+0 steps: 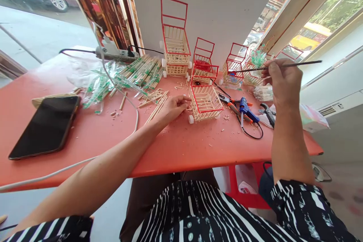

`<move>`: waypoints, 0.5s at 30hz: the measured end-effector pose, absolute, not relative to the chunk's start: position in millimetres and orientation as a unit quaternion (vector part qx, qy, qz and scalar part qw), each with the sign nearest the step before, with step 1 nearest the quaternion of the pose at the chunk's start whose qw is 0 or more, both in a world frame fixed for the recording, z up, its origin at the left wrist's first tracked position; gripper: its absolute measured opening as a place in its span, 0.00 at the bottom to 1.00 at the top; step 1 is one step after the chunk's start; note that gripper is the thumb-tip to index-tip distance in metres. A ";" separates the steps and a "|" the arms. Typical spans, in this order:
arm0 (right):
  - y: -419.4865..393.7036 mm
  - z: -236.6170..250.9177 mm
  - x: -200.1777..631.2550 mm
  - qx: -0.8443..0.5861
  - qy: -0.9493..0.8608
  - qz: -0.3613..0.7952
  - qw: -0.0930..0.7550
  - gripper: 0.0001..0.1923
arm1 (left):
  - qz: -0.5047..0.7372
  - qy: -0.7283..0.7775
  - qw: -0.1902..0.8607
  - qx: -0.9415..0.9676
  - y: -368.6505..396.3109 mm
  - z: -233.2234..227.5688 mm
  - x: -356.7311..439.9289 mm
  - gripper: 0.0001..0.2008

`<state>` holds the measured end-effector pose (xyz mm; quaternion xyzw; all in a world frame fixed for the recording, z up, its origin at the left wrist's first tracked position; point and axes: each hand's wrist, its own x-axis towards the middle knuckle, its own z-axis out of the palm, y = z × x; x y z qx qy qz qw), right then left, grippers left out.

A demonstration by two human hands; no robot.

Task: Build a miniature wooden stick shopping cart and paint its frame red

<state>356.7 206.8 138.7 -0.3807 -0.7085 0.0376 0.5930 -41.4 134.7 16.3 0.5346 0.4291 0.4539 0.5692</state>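
A small shopping cart [206, 100] of pale wooden sticks, its upper rim and handle red, stands in the middle of the table. My left hand [177, 107] is at its left side, fingers closed against the cart's edge by a wheel. Raised at the right, my right hand [280, 79] grips a thin dark paintbrush [303, 63]. Its red-wet tip points left, over a small clear container with blue [233, 78]. Behind stand a taller stick cart [176, 43] and a smaller one with a red object [203, 65] in it.
Wrapped stick bundles [144, 70], loose sticks and a power strip [119, 53] lie at the left, with a phone [47, 126] and white cable nearer. A blue glue gun [247, 110], pliers [268, 113] and more carts [234, 64] occupy the right. Scraps litter the orange table [170, 151].
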 end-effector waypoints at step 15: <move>317.9 124.5 232.3 -0.601 -0.627 0.193 0.457 0.09 | 0.443 0.409 0.554 0.575 144.9 4.2 -43.0 0.11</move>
